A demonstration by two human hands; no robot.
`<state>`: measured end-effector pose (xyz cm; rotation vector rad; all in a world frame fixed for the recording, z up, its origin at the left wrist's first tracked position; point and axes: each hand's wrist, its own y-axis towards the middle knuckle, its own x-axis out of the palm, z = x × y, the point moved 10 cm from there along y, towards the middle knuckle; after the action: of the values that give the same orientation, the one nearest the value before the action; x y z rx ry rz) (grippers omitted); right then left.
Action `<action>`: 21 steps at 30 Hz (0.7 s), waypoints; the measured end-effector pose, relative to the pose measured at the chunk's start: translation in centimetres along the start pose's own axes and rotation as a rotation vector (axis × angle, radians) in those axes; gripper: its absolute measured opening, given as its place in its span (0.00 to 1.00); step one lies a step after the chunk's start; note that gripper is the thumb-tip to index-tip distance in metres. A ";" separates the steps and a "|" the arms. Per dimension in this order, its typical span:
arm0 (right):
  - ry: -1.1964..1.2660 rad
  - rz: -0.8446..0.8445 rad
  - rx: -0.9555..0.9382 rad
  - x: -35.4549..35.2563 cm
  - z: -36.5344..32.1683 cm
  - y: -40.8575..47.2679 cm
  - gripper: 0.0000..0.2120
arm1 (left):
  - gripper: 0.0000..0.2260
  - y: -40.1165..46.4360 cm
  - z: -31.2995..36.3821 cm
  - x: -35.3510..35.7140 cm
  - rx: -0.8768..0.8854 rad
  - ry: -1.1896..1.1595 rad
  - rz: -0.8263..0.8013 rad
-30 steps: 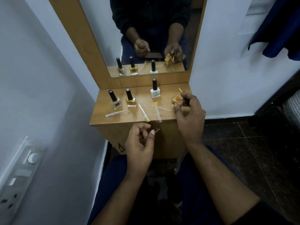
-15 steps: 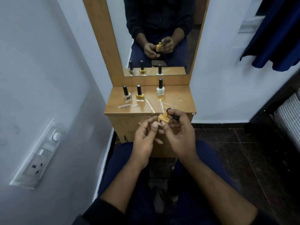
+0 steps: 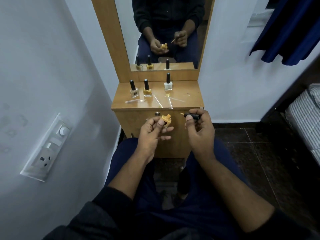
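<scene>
My left hand (image 3: 152, 134) pinches a small open yellow nail polish bottle (image 3: 166, 120) between thumb and fingers, in front of the wooden cabinet (image 3: 152, 148). My right hand (image 3: 200, 130) grips the bottle's black cap (image 3: 192, 116), whose thin yellow-tipped brush (image 3: 181, 113) points left toward the bottle, a short gap away. Both hands hover above my lap, below the cabinet's front edge.
On the cabinet top (image 3: 190, 94) stand three capped polish bottles: a pale one (image 3: 134, 91), a yellow one (image 3: 147, 90) and a white one (image 3: 167, 84), with several clear plastic strips (image 3: 135, 101) lying about. A mirror (image 3: 164, 32) rises behind. A switch panel (image 3: 46, 146) is on the left wall.
The open bottle came off the cabinet top into my hands. It passed to my left hand, and my right hand drew the cap and brush away to the right.
</scene>
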<state>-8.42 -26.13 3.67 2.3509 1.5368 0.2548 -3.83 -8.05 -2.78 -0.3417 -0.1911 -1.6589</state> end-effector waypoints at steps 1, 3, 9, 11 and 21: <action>-0.003 -0.001 0.018 -0.1 0.3 0.1 0.06 | 0.11 0.0 -0.2 0.0 -0.004 0.019 -0.005; -0.009 -0.007 0.030 -0.3 0.7 0.3 0.04 | 0.10 0.0 -0.6 0.1 -0.015 0.047 -0.015; -0.070 -0.007 0.048 -0.7 1.7 0.5 0.07 | 0.08 0.1 -0.8 0.5 -0.008 0.122 -0.053; -0.073 -0.007 0.062 -0.6 2.1 0.6 0.07 | 0.09 0.1 -0.7 0.7 -0.005 0.143 -0.062; -0.079 -0.060 0.034 0.1 2.2 0.7 0.08 | 0.11 -0.1 -0.6 1.0 -0.013 0.173 -0.087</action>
<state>-7.11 -26.63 1.87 2.3074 1.5831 0.1216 -4.07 -9.18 -3.05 -0.2005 -0.0664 -1.7667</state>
